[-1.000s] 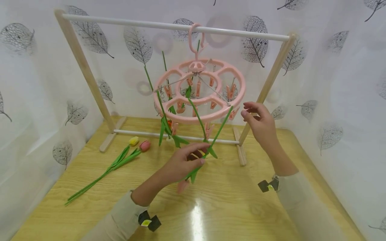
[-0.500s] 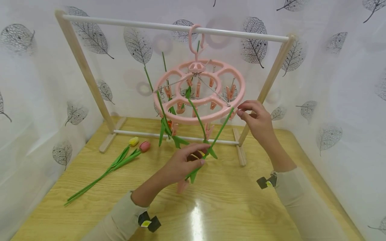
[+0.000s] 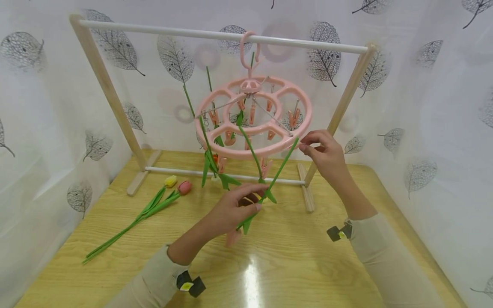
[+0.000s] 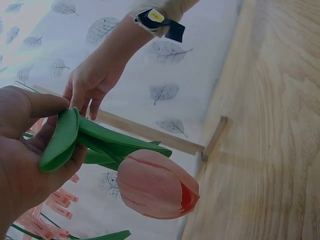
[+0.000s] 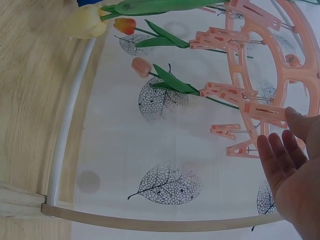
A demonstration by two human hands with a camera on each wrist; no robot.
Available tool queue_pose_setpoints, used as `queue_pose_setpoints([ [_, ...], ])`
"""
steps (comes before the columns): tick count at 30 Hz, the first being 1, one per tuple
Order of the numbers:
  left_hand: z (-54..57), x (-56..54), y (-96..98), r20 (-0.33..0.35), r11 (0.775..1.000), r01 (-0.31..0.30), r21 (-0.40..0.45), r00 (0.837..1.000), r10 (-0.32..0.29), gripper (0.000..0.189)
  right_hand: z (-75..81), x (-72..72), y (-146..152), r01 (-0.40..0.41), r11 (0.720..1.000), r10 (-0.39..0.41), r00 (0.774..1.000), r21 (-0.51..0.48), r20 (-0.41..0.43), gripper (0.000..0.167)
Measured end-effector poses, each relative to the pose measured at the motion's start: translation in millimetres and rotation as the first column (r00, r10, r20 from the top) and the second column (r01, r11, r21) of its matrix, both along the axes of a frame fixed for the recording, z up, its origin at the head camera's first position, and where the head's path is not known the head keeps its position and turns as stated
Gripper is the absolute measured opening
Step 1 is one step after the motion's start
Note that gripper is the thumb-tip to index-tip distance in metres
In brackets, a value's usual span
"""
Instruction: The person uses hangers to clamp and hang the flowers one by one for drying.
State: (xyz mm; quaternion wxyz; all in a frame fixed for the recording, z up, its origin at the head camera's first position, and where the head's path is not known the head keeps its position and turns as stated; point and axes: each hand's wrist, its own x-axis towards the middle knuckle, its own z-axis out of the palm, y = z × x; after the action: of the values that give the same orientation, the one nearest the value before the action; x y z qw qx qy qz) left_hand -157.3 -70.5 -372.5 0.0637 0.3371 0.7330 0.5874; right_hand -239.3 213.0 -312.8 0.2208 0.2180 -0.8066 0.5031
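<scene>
My left hand (image 3: pixel 230 209) pinches the green stem of a pink artificial tulip (image 4: pixel 157 185), whose flower points down and toward me. The stem's free end (image 3: pixel 290 149) slants up to the near right rim of a round pink clip hanger (image 3: pixel 252 152). There my right hand (image 3: pixel 327 156) pinches a pink clothespin (image 5: pixel 265 114) hanging from the rim; its fingers mostly hide it in the head view. In the right wrist view, a pale pink tulip (image 5: pixel 141 66), an orange tulip (image 5: pixel 125 26) and a pale yellow tulip (image 5: pixel 85 22) hang head down near other clips.
A stand with wooden legs (image 3: pixel 105 85) and a white rod (image 3: pixel 173 30) carries the hanger. On the wooden table (image 3: pixel 300 256), a yellow tulip (image 3: pixel 171 181) and a darker pink tulip (image 3: pixel 185 187) lie at the left. A leaf-printed curtain (image 3: pixel 423 107) surrounds the table.
My right hand has moved left to the hanger's rim and taken hold of a clothespin there. The left hand keeps its place with the tulip.
</scene>
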Motion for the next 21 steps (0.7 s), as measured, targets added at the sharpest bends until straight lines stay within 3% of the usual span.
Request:
queue_pose_setpoints([
  [10, 1.6, 1.7, -1.8, -0.009, 1.0, 0.007, 0.022, 1.0, -0.007, 0.047, -2.6, 11.9, -6, -0.002, 1.0, 0.002, 0.998, 0.005, -0.057, 0.011],
  [21, 2.4, 3.1, -1.2, -0.044, 0.996, -0.041, 0.082, 0.998, 0.044, 0.046, -4.1, 36.7, -22, -0.133, 0.981, 0.129, 0.991, -0.144, -0.037, 0.014],
])
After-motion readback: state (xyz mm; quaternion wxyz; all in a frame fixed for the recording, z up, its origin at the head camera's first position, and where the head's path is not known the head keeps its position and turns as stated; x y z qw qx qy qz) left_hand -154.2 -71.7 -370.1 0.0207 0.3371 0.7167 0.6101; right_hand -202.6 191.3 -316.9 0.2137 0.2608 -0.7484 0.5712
